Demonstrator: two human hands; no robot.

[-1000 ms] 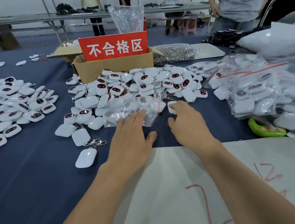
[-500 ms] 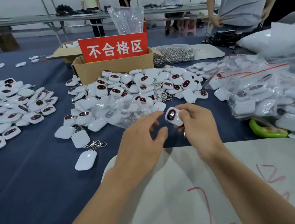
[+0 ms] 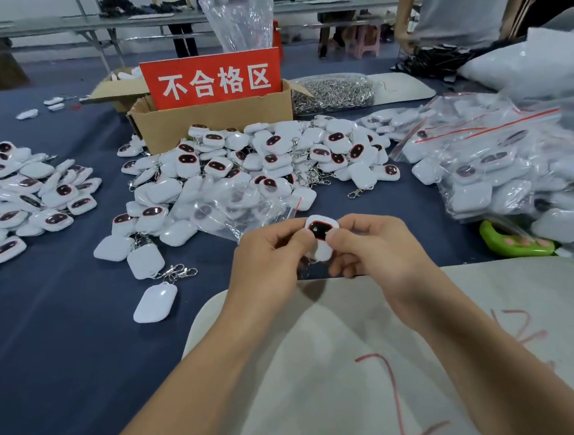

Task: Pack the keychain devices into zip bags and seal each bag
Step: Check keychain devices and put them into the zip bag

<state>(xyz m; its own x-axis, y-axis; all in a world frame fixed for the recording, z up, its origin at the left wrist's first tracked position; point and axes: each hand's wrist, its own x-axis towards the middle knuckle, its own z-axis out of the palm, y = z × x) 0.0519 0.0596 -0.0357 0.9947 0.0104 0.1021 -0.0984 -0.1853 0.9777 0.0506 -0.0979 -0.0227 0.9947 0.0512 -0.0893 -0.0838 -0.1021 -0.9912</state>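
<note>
Above the near edge of the table (image 3: 65,337), where the blue cloth meets the white sheet (image 3: 325,368), you have one keychain device (image 3: 320,231) held up between both hands. Your left hand (image 3: 268,263) pinches its left side with thumb and curled fingers. Your right hand (image 3: 381,251) pinches the right side the same way, thumb tip on the lower face. Neither hand is spread; both are closed round this one piece. Its dark screen faces up toward you, and its long axis runs away from you, top end pointing at the heap. Whether a clip hangs below it cannot be told, since your hands cover that part.

What the coming move turns on, by my judgement, is the bag. The zip bags (image 3: 240,207), loose and clear, lie just beyond your knuckles and a little to the left, draped over the front of the heap of unpacked devices (image 3: 274,156). A red seal strip (image 3: 296,205) shows at their right corner, close to the device. So your left hand is the nearer one to fetch a bag, while the right could take the device alone. Both wrists bend inward and your forearms converge from the bottom of the view, so a short reach forward should do. Filled bags (image 3: 494,166) sit well apart on your right.
</note>
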